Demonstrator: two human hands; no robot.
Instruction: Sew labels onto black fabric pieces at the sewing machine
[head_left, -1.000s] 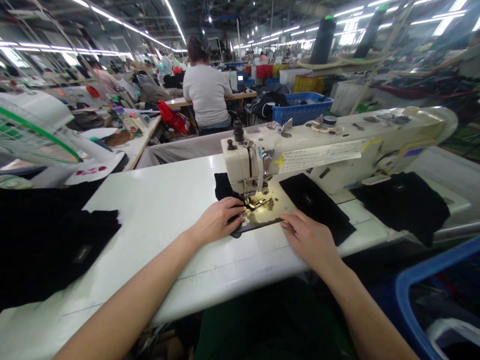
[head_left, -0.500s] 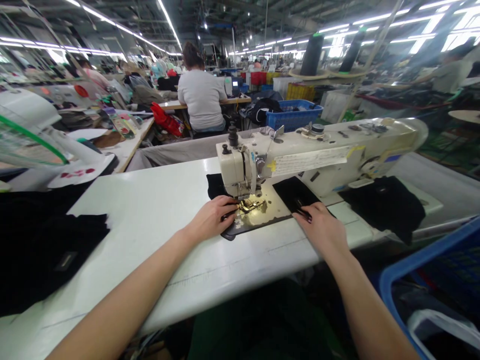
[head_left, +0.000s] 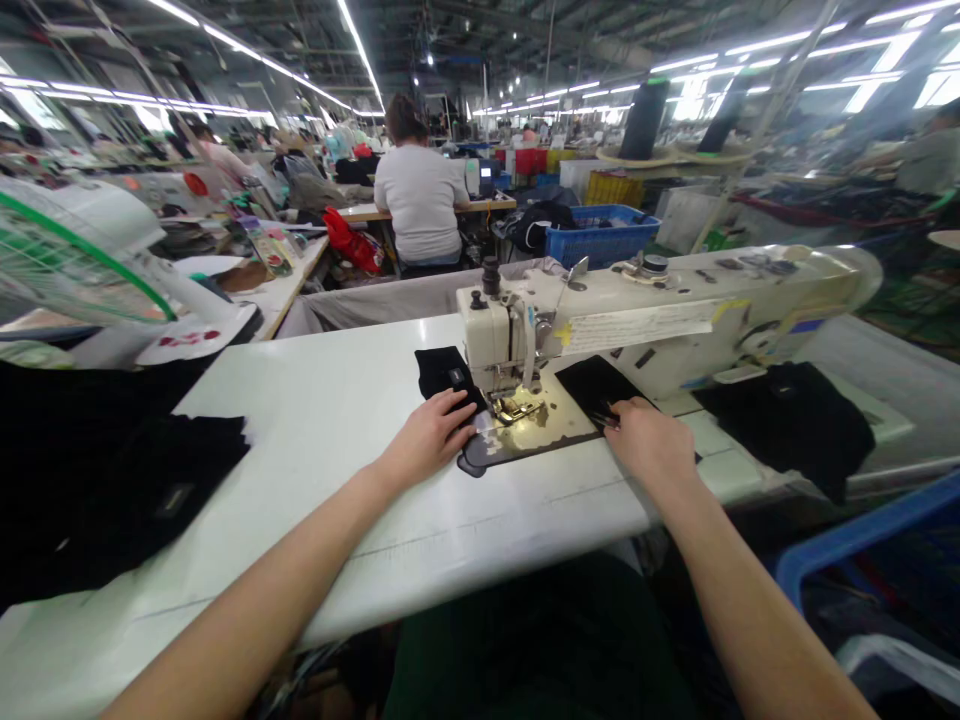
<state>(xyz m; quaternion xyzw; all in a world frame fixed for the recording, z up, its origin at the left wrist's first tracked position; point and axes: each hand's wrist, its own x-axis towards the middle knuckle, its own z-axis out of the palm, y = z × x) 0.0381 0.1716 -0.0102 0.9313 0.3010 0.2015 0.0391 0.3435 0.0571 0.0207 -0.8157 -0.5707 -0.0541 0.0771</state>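
Here's the left patch [head_left: 439, 366], black with a small label, just left of the machine [head_left: 486, 338], its near edge under the left hand [head_left: 429, 435]. Across from it, the right patch [head_left: 596, 378] lies partly on the plate [head_left: 564, 424], its near part beneath the right hand [head_left: 651, 445]. Between the hands, the foot [head_left: 516, 408] gleams. White table [head_left: 322, 420] stretches from the left patch to a black pile [head_left: 90, 490]; its front edge runs below both hands, a blue bin [head_left: 840, 535] right of the right forearm. The left hand lies palm down, fingers slightly spread on cloth. The right is curled, something thin and dark at its fingertips; whether it's pinching, I can't tell.
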